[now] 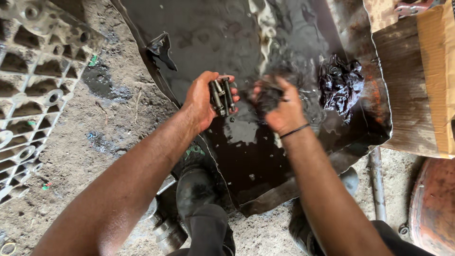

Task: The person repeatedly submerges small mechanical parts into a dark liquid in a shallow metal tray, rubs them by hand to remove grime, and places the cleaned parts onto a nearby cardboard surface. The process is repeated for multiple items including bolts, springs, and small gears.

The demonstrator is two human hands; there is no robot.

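Several short metal rods (222, 96), bundled side by side, are sitting clamped in the left hand (204, 100) just above a shallow metal tray (374, 71) of dark oily liquid, while the right hand (283, 108) is closing its fingers around a sodden black rag (269, 95) beside them. By the look of it, the washing step is underway, and the next move is calling for wiping rag against rods while keeping a firm grip on the slippery bundle. Another crumpled dark cloth (341, 84) is lying in the tray near the right hand.
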